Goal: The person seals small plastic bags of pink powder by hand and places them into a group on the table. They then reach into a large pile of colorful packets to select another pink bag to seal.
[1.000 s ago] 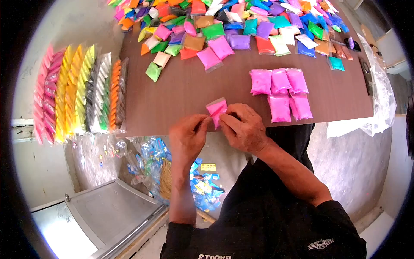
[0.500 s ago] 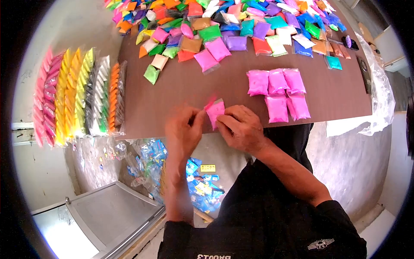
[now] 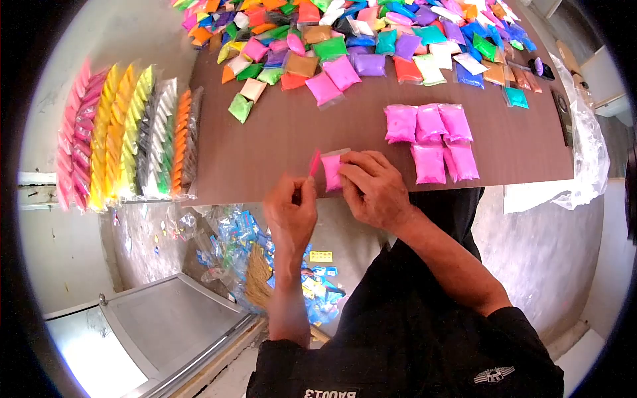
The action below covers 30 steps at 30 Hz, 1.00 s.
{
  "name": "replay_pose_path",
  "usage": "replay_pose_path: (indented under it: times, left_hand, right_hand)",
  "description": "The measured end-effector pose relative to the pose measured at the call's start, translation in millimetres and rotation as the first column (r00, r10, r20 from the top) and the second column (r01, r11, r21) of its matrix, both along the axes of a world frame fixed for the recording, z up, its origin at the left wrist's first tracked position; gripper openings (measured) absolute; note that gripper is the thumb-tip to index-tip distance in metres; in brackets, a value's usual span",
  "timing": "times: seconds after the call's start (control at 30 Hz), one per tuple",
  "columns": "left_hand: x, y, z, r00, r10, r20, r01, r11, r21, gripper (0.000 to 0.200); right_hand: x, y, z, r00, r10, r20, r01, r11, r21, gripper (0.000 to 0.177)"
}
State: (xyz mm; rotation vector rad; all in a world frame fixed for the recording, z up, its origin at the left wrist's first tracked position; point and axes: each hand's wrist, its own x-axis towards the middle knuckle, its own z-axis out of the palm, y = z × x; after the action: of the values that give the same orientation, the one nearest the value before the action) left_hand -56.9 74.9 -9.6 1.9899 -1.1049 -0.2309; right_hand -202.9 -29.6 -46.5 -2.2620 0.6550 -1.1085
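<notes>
Packet (image 3: 331,172) at the desk's (image 3: 265,142) near edge: my right hand (image 3: 377,191) is pinching it, my left hand (image 3: 290,207) gripping a strip (image 3: 315,163).

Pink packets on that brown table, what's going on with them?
A person has a small pink packet in hand at the near edge of the brown table. The right hand holds it, while the left hand pinches a thin, bright pink-red piece just beside it; I can't tell what that piece is. More pink packets lie grouped to the right, and a pile of many-coloured packets spreads over the far side.
</notes>
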Motion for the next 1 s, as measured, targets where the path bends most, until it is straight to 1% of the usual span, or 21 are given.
replay_pose_path:
  times: [0.07, 0.17, 0.2, 0.23, 0.3, 0.33, 0.37, 0.43, 0.5, 0.57, 0.6, 0.63, 0.7, 0.77, 0.83, 0.87, 0.9, 0.97, 1.0]
  left_hand:
    - [-20.3, 6.4, 5.5, 0.996, 0.033, -0.088, -0.036, 0.999, -0.035, 0.013]
    - [-36.3, 16.4, -18.5, 0.998, 0.027, -0.055, -0.028, 0.999, -0.023, 0.012]
    - [-37.5, 16.5, -20.2, 0.999, 0.037, -0.01, -0.037, 0.997, -0.062, 0.012]
    - [-34.7, 18.5, -23.2, 0.999, 0.038, -0.014, -0.039, 0.997, -0.062, 0.012]
    - [-21.5, 25.4, -30.5, 0.979, 0.071, 0.19, -0.061, 0.997, -0.057, 0.013]
    - [-16.9, 27.7, -32.3, 0.972, 0.089, 0.218, -0.085, 0.996, -0.024, 0.011]
    - [-14.9, 31.3, -32.2, 0.971, 0.092, 0.222, -0.089, 0.996, -0.023, 0.011]
    - [-14.1, 33.7, -24.7, 0.979, 0.179, 0.098, -0.176, 0.984, -0.036, 0.008]
    - [-25.9, 35.7, -24.5, 0.98, 0.185, 0.071, -0.183, 0.983, -0.03, 0.006]
    - [-39.7, 33.8, -34.1, 0.985, 0.083, 0.15, -0.069, 0.993, -0.098, 0.011]
    - [-46.7, 28.6, -33.8, 0.994, 0.046, 0.096, -0.035, 0.993, -0.111, 0.009]
    - [-44.5, 27.9, -37.1, 0.994, 0.045, 0.096, -0.034, 0.993, -0.111, 0.009]
    - [-37.5, 28.3, -48.8, 0.97, 0.077, 0.232, -0.069, 0.997, -0.042, 0.008]
    - [-27.4, 32.8, -50.7, 0.964, 0.106, 0.244, -0.098, 0.994, -0.044, 0.01]
    - [-16.3, 37.8, -46.6, 0.945, 0.194, 0.263, -0.182, 0.981, -0.07, 0.012]
    - [-11.2, 40.5, -42.5, 0.941, 0.216, 0.259, -0.213, 0.976, -0.04, 0.011]
    - [-12.8, 40.1, -35.7, 0.941, 0.215, 0.262, -0.213, 0.976, -0.037, 0.011]
    - [-18.8, 36.6, -25.7, 0.962, 0.185, 0.203, -0.171, 0.982, -0.085, 0.009]
    - [-25.2, 36.5, -28.4, 0.964, 0.134, 0.232, -0.121, 0.99, -0.069, 0.008]
  right_hand:
    - [2.1, -0.5, -1.4, 1.0, -0.003, 0.016, 0.002, 1.0, 0.016, 0.017]
    - [2.9, -1.4, 1.1, 1.0, -0.011, 0.009, 0.011, 1.0, 0.013, 0.019]
    - [3.2, -1.0, 1.8, 1.0, -0.013, 0.005, 0.013, 1.0, 0.017, 0.018]
    - [3.4, -1.1, 1.9, 1.0, -0.017, 0.0, 0.017, 1.0, 0.021, 0.018]
    - [4.2, -0.9, 1.8, 1.0, -0.016, 0.005, 0.016, 0.999, 0.03, 0.017]
    - [5.0, -0.5, 1.9, 1.0, -0.014, 0.016, 0.014, 0.999, 0.039, 0.015]
    - [6.3, 0.0, 1.8, 1.0, -0.01, 0.019, 0.01, 0.999, 0.04, 0.015]
    - [7.3, -0.9, 0.3, 0.999, -0.036, 0.018, 0.036, 0.999, 0.023, 0.013]
    - [6.0, -1.5, -2.7, 0.999, -0.041, 0.012, 0.04, 0.999, 0.024, 0.013]
    - [7.9, -2.1, -3.7, 0.999, -0.031, 0.012, 0.031, 0.999, 0.013, 0.012]
    - [8.1, -2.4, -4.0, 0.999, -0.042, 0.02, 0.041, 0.999, 0.007, 0.012]
    - [7.6, -2.5, -4.6, 0.998, -0.054, 0.027, 0.054, 0.999, 0.002, 0.011]
    - [7.0, -2.9, -5.6, 0.998, -0.052, 0.03, 0.052, 0.999, 0.011, 0.011]
    - [6.7, -2.6, -5.7, 0.998, -0.048, 0.038, 0.047, 0.999, 0.02, 0.01]
    - [8.1, -0.7, -5.3, 0.999, -0.043, 0.027, 0.042, 0.997, 0.066, 0.009]
    - [8.6, 0.0, -5.5, 0.999, -0.043, 0.031, 0.041, 0.997, 0.069, 0.009]
    - [8.7, 0.5, -5.5, 0.998, -0.047, 0.033, 0.045, 0.997, 0.065, 0.009]
    - [7.8, -1.0, -5.1, 0.998, -0.053, 0.035, 0.051, 0.997, 0.06, 0.009]
    - [6.8, -1.5, -5.0, 0.999, -0.047, 0.027, 0.045, 0.998, 0.054, 0.009]
